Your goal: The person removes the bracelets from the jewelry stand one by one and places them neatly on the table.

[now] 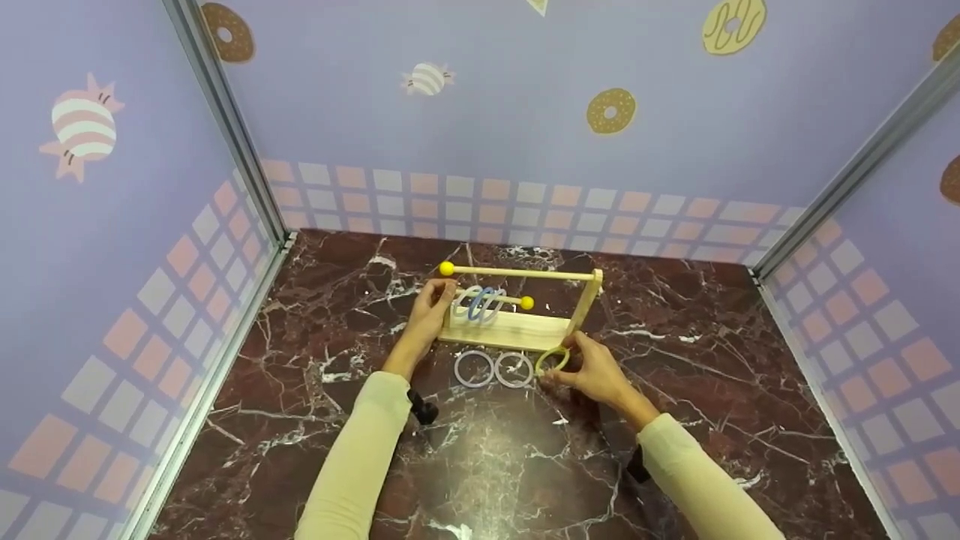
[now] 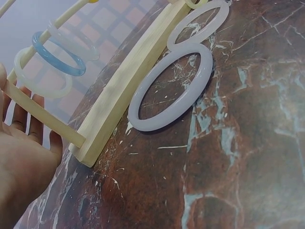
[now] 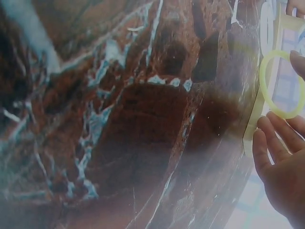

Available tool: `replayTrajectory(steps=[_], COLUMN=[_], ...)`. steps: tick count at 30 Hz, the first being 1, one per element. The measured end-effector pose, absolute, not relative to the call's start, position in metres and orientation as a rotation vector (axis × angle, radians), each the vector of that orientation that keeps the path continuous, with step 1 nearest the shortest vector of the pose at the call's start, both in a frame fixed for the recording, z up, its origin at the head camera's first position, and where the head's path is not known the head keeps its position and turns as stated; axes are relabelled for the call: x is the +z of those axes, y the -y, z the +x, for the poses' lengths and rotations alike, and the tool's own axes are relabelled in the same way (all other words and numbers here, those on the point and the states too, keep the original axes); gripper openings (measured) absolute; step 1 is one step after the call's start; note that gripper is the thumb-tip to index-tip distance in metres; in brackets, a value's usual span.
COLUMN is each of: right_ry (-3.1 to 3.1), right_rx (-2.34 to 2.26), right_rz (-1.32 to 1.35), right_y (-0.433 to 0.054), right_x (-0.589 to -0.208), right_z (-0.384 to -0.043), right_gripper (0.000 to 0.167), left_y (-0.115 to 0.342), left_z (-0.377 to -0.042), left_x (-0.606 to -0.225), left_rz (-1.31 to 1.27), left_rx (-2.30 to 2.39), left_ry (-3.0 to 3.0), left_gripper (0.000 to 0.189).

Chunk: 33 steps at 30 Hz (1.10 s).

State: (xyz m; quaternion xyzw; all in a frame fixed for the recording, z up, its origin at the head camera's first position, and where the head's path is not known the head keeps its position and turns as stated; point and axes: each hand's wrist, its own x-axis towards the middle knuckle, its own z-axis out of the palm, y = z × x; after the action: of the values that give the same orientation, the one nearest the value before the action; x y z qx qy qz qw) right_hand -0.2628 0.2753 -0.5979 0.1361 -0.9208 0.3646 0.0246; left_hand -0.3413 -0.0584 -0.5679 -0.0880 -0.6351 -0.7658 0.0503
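Between thumb and fingers of right hand (image 1: 596,371), pinched: translucent yellow ring (image 3: 263,86). Left hand (image 1: 424,319) grips one end of pale wooden rack (image 1: 517,330).

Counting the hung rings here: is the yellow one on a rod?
No, the right hand holds the yellow ring near the wooden base, clear of both rods.

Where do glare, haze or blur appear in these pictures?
Head view: pale glare low-centre on the marbled tabletop; left wrist: whitish haze around the blue ring; right wrist: marbled tabletop looks soft, background behind the yellow ring washed out.
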Motion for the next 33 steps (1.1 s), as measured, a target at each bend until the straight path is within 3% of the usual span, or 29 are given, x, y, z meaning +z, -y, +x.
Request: replayTrajectory(steps=[17, 24, 33], right_ry=[2.847, 2.856, 2.839], right_rx=[0.864, 0.875, 0.872], right_rz=[0.546, 0.555, 0.567], right_y=[-0.276, -0.276, -0.278], right_x=[-0.603, -0.605, -0.608], right_z=[-0.255, -0.256, -0.258], right_gripper=[0.065, 0.064, 0.065], left_y=[0.057, 0.056, 0.055], left_z=[-0.341, -0.357, -0.362], left_x=[-0.568, -0.591, -0.597], left_rz=[-0.250, -0.229, -0.239], left_rx=[-2.339, -2.327, -2.314], left_ry=[1.932, 1.962, 1.939], left_gripper=[0.029, 0.037, 0.031])
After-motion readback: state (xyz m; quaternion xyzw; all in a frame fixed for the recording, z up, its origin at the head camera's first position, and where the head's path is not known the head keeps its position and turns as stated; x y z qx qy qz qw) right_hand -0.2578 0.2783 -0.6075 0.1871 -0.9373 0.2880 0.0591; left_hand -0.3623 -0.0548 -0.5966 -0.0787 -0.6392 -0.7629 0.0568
